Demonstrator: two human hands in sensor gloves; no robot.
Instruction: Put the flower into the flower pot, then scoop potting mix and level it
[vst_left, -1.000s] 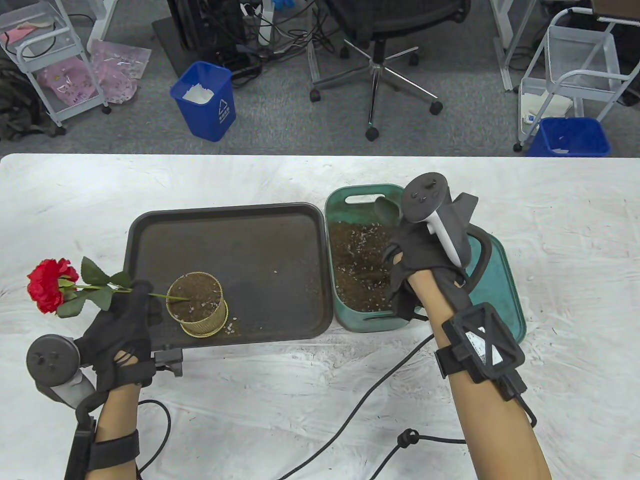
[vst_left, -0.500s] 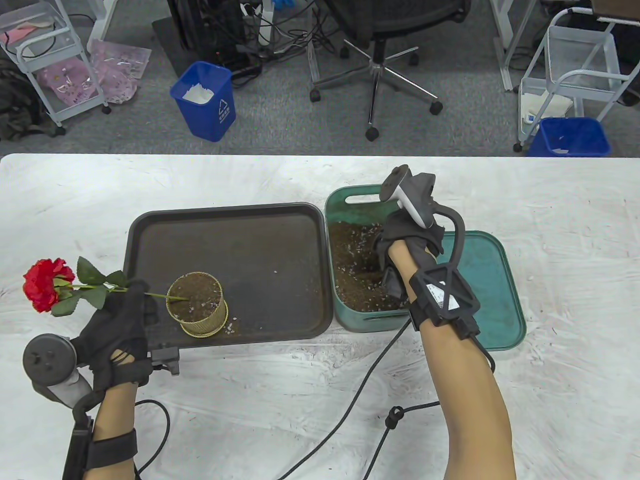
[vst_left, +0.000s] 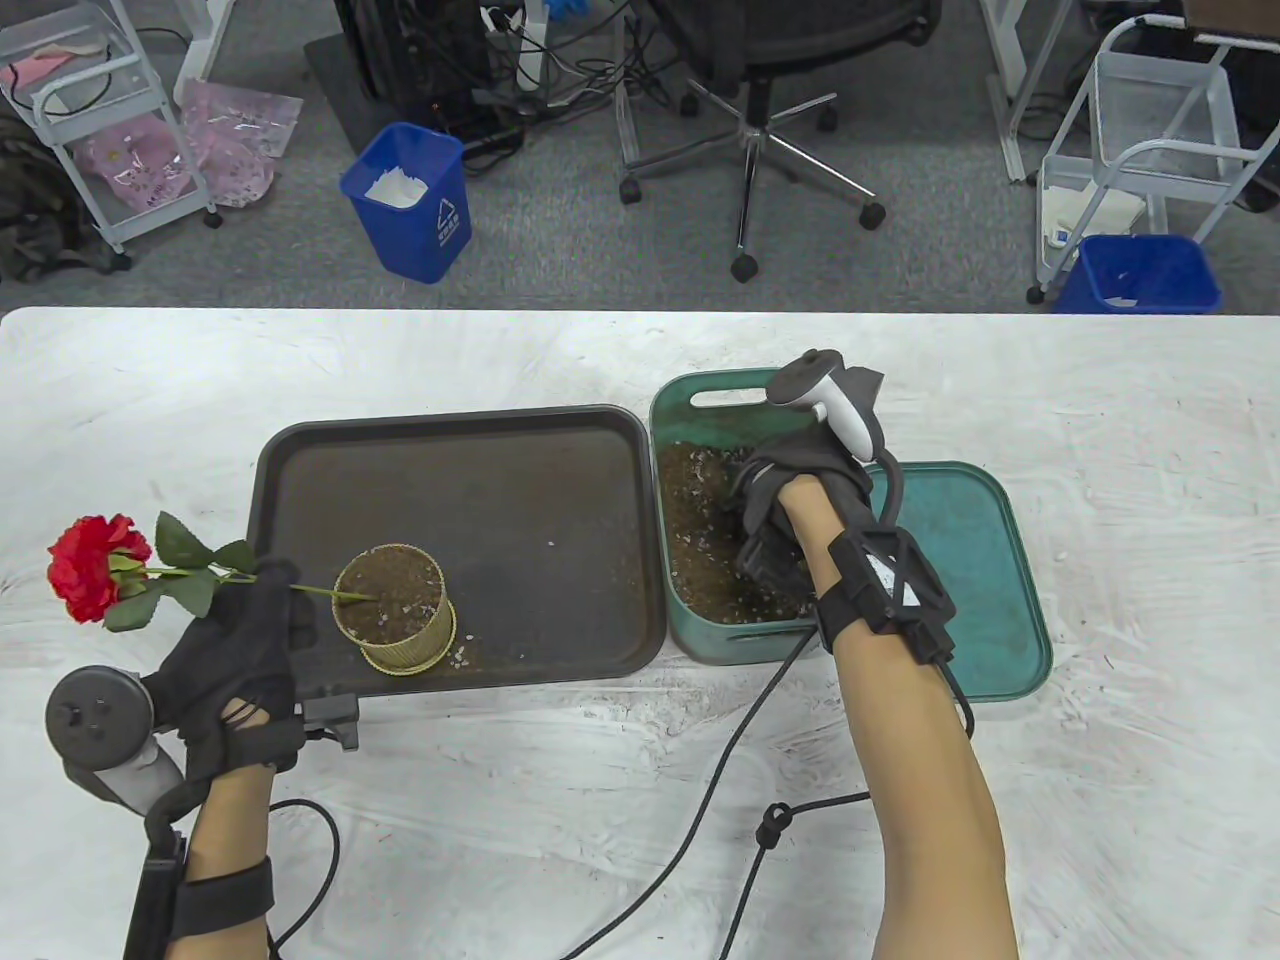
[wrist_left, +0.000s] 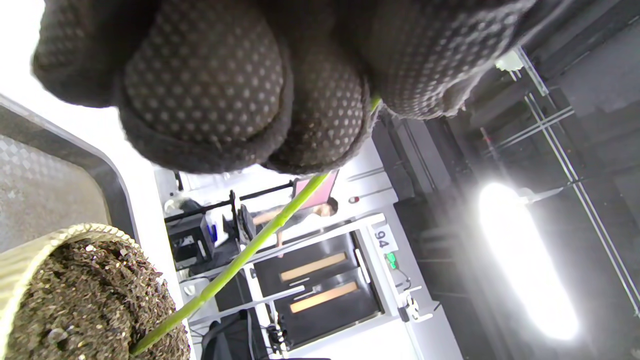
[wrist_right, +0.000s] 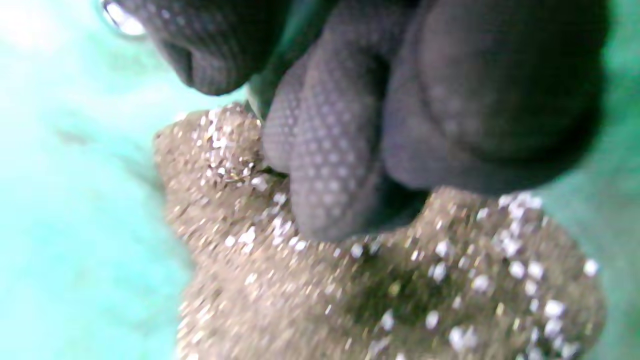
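Since a moment ago the right hand (vst_left: 790, 500) has dropped lower into the green bin (vst_left: 680, 400) and rolled over, its tracker now tipped toward the far side; the left hand (vst_left: 245, 650) has barely shifted.

The flower (vst_left: 90, 565) lies nearly flat, red head hanging out past the left edge of the dark tray (vst_left: 450, 440), with only the tip of its green stem (wrist_left: 240, 260) poked into the soil of the gold flower pot (vst_left: 400, 610). The left hand pinches that stem between curled fingers (wrist_left: 205, 95), just beside the pot's rim. The pot sits at the near-left corner of the tray and looks nearly full already.

The right hand's fingers are curled down in the potting mix (wrist_right: 390, 280). In the right wrist view something teal shows between them, probably a scoop handle, but it is blurred and I cannot tell for sure.

What worries me is the flower's lean. So shallow and so tilted, it will likely flop out if the left hand lets go before more mix packs round the stem. Carrying a heaped load across the gap could also sprinkle mix onto the tray and the white table (vst_left: 640, 800), where a few crumbs already lie beside the pot. A hard dump could knock the light pot over.
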